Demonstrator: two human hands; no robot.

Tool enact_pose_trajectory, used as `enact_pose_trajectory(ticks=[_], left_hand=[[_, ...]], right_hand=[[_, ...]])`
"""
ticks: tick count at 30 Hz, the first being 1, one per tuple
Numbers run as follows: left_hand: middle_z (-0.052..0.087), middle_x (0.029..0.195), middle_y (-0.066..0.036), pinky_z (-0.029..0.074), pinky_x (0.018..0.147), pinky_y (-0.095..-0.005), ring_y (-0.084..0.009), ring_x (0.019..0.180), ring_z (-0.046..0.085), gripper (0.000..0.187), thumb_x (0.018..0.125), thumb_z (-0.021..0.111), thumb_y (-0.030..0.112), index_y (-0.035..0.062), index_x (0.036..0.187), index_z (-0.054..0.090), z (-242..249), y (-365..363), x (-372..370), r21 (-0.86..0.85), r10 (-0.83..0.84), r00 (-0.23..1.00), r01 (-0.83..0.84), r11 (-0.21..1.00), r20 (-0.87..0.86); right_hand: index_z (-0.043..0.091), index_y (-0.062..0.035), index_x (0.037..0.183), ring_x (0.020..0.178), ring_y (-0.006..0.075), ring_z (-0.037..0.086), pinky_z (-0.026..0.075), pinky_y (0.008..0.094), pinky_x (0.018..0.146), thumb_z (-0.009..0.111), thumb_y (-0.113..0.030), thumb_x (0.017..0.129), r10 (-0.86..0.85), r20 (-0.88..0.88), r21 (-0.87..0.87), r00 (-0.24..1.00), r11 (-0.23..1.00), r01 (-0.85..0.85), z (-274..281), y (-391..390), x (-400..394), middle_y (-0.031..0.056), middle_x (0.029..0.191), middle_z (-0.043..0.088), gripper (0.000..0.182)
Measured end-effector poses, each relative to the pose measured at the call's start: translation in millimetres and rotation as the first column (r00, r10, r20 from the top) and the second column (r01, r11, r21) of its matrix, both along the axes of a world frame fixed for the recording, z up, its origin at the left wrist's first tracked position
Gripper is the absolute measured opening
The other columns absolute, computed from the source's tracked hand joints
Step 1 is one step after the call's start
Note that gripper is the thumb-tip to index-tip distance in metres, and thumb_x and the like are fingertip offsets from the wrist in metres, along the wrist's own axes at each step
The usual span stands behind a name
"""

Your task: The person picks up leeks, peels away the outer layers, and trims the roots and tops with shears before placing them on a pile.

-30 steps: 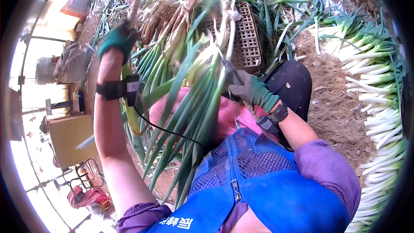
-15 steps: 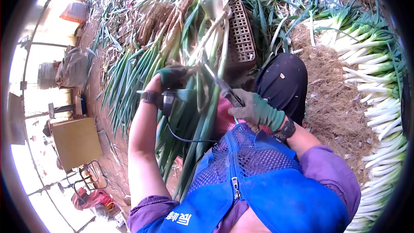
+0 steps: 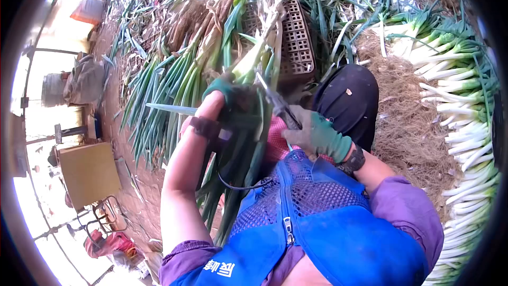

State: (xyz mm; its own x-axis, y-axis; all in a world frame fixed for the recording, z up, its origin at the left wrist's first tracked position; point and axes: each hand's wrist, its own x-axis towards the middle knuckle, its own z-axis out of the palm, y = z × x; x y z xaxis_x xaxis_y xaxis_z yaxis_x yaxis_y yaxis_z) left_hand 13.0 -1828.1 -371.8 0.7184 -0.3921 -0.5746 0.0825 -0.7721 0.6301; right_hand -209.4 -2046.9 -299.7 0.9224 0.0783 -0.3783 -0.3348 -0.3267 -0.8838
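Observation:
My left hand [image 3: 224, 90], in a green glove, is closed around the green stalks of a leek [image 3: 246, 69]. Its pale root end points up and away from me, and its long leaves [image 3: 235, 143] hang down toward my lap. In my right hand [image 3: 312, 133], also gloved, is a dark air blow gun [image 3: 279, 107] with a thin metal nozzle. The nozzle tip is close to the leek, just right of my left hand; whether it touches cannot be made out. A pile of unpeeled leeks [image 3: 180, 79] with brown roots lies beside my left hand.
A brown plastic crate [image 3: 298, 39] stands ahead, beside my knee [image 3: 349, 100]. Peeled white leeks [image 3: 468, 143] lie in a long row at right, along a heap of root trimmings [image 3: 405, 127]. Leaf scraps cover the ground ahead. A yellowish board [image 3: 90, 175] stands at left.
My left hand has moved slightly up and right, swinging the leek with it. A leaf tip now sticks out left past my wrist. The right hand is almost where it was.

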Motion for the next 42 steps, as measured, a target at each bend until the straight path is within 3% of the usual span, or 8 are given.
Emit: enact_pose_trajectory(ticks=[14,21,27,30,35,39,41,42], left_hand=[[0.073,0.082,-0.012,0.054,0.073,-0.0365,-0.0247,0.08,0.071,0.055,0.082,0.071,0.048,-0.001,0.106,0.067,55,-37,-13,0.396,-0.334,0.941,0.287,0.872,0.054],[0.073,0.095,-0.017,0.054,0.076,-0.0347,-0.0253,0.085,0.071,0.049,0.081,0.072,0.045,0.0015,0.103,0.068,59,-24,-17,0.165,-0.21,0.977,0.214,0.963,-0.036],[0.071,0.09,-0.011,0.053,0.073,-0.034,-0.0196,0.081,0.068,0.043,0.092,0.063,0.043,0.0028,0.106,0.067,20,5,-23,-0.39,0.02,0.907,-0.2,0.899,-0.42],[0.07,0.096,-0.012,0.054,0.075,-0.0335,-0.0226,0.084,0.069,0.035,0.091,0.062,0.028,0.0023,0.116,0.061,-26,21,-13,-0.529,-0.167,0.981,0.091,0.844,-0.097],[0.069,0.103,-0.015,0.054,0.08,-0.0348,-0.0266,0.088,0.069,0.053,0.091,0.061,0.03,0.0058,0.136,0.05,-13,19,4,0.014,-0.64,0.762,0.642,0.767,0.094],[0.073,0.089,-0.013,0.05,0.073,-0.0334,-0.0182,0.078,0.065,0.064,0.09,0.054,0.064,0.0035,0.099,0.073,74,-6,14,0.219,-0.472,0.876,0.483,0.848,-0.104],[0.071,0.087,-0.013,0.049,0.074,-0.0325,-0.0186,0.078,0.064,0.061,0.089,0.057,0.061,0.003,0.1,0.072,32,11,59,0.276,-0.382,0.913,0.408,0.87,-0.143],[0.066,0.121,-0.017,0.048,0.096,-0.039,-0.0277,0.107,0.065,0.061,0.093,0.046,0.061,0.012,0.122,0.066,48,6,64,0.376,-0.24,0.968,0.247,0.893,-0.067]], right_hand=[[0.062,0.0011,0.102,0.078,0.0304,0.067,0.052,0.0381,0.073,0.067,-0.036,0.075,-0.206,0.011,-0.131,0.978,0.97,0.206,-87,-17,99,0.018,0.085,0.068,0.046],[0.062,0.0019,0.088,0.049,0.0168,0.06,0.049,0.0332,0.047,0.066,-0.033,0.079,-0.217,0.161,-0.225,0.963,0.942,0.25,-95,-34,136,0.0108,0.067,0.064,0.036],[0.067,0.0084,0.089,0.072,0.0307,0.07,0.055,0.0365,0.067,0.064,-0.042,0.075,-0.239,-0.079,-0.087,0.968,0.969,0.232,-75,-57,157,0.0213,0.076,0.069,0.052],[0.068,0.0084,0.083,0.069,0.0291,0.07,0.054,0.0358,0.066,0.064,-0.042,0.076,-0.238,-0.001,-0.151,0.971,0.96,0.235,-100,-62,175,0.0213,0.073,0.068,0.051],[0.067,0.0057,0.088,0.067,0.0262,0.067,0.053,0.0341,0.067,0.065,-0.043,0.076,-0.002,-0.049,-0.118,0.999,0.993,-0.004,-77,-42,137,0.0182,0.074,0.068,0.05],[0.063,0.0016,0.098,0.064,0.0223,0.061,0.051,0.0345,0.064,0.065,-0.036,0.079,-0.101,-0.053,-0.097,0.994,0.991,0.095,-73,-43,101,0.0107,0.073,0.063,0.043],[0.062,0.0003,0.103,0.065,0.0213,0.061,0.051,0.035,0.065,0.065,-0.034,0.08,-0.118,-0.081,-0.091,0.99,0.99,0.11,-59,-38,93,0.0092,0.073,0.062,0.041],[0.062,-0.0002,0.105,0.066,0.0209,0.061,0.05,0.0351,0.065,0.065,-0.033,0.08,-0.129,-0.095,-0.077,0.987,0.99,0.122,-45,-35,89,0.0088,0.073,0.061,0.041]])
